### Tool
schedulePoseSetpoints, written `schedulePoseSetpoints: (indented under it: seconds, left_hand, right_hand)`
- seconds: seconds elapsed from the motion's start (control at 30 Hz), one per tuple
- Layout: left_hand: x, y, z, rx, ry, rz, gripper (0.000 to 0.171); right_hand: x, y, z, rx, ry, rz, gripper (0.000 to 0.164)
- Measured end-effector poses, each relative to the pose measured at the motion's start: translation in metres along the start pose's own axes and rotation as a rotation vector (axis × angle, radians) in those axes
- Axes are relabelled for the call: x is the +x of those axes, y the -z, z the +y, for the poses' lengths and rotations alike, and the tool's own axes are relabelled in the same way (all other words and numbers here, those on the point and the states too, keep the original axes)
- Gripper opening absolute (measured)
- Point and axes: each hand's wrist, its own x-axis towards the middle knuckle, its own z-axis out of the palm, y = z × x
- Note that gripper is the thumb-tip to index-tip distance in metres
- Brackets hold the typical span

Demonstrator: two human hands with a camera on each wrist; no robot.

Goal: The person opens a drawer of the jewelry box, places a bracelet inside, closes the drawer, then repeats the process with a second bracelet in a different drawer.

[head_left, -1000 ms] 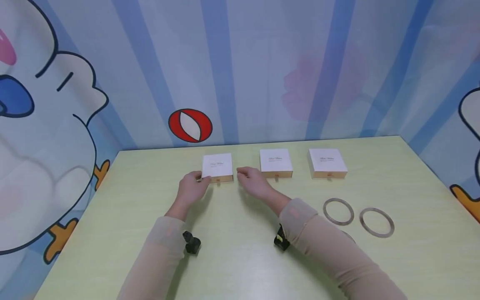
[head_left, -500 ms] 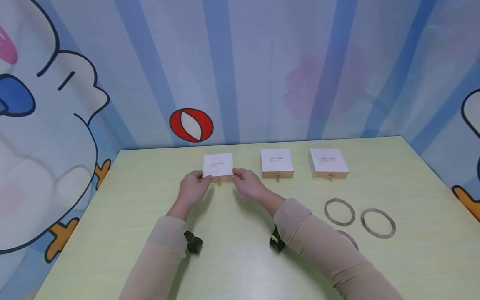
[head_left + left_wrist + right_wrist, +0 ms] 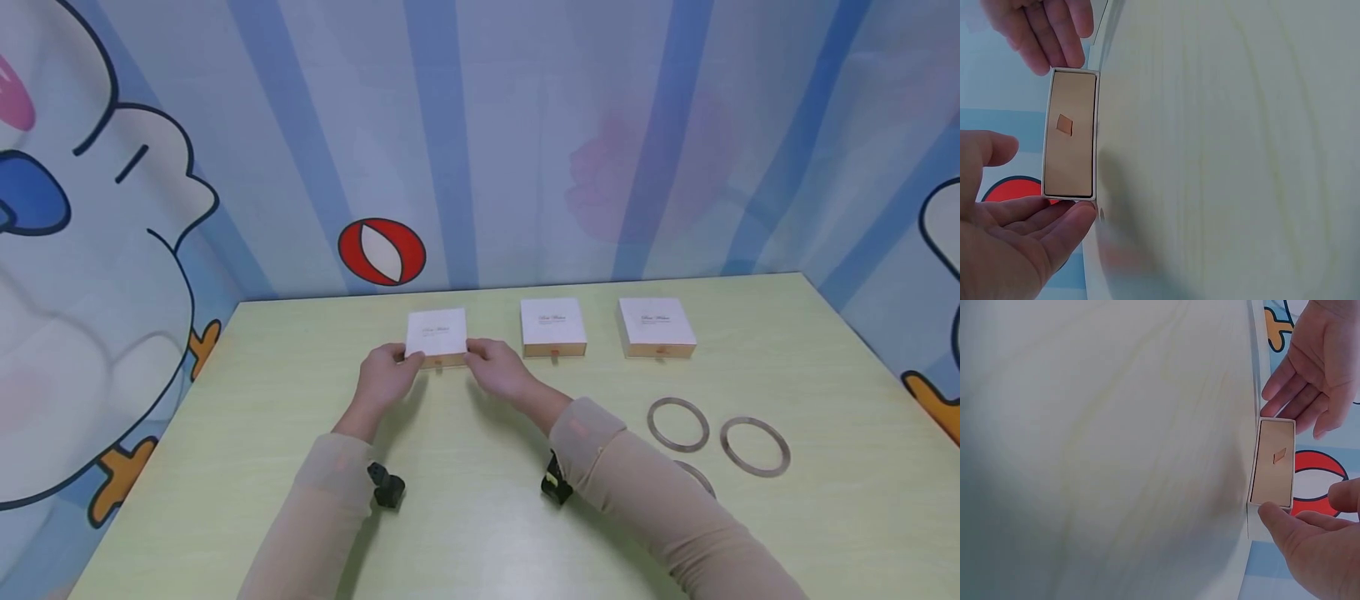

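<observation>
A white drawer-style gift box (image 3: 437, 329) lies at the back left of the table, its tan front with a small pull tab facing me. My left hand (image 3: 385, 379) touches the box's left side with fairly straight fingers. On the opposite side, the fingers of my right hand (image 3: 498, 368) touch the box. In the left wrist view the left hand (image 3: 1029, 244) has its thumb apart from the box. The right wrist view likewise has the thumb of the right hand (image 3: 1319, 553) held off it. The drawer front (image 3: 1272, 465) sits flush in its sleeve.
Two similar white boxes stand to the right, one in the middle (image 3: 552, 323) and one farther right (image 3: 656, 323). Grey bangle-like rings lie at the right: one ring (image 3: 652, 421), another ring (image 3: 763, 472), and a third ring (image 3: 699, 475) partly behind the right sleeve. A patterned curtain (image 3: 510, 150) hangs behind the table (image 3: 465, 517).
My right hand has moved left from the gap between the boxes to the right side of the left box. The left hand has stayed at the box's left side.
</observation>
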Motion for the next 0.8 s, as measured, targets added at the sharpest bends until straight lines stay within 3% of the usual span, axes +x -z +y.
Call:
schedulePoseSetpoints:
  seconds: [0.5,0.8]
  left_hand:
    - [-0.0007,-0.0004,-0.0021,-0.013,-0.002,0.012,0.052]
    - [-0.0011,-0.0031,-0.0006,-0.002,0.052,-0.006,0.048]
  right_hand:
    - [-0.0064,0.0059,0.0016,0.005,-0.014,0.022,0.043]
    - [-0.0097,0.0091,0.0025,0.025,-0.049,0.017,0.043]
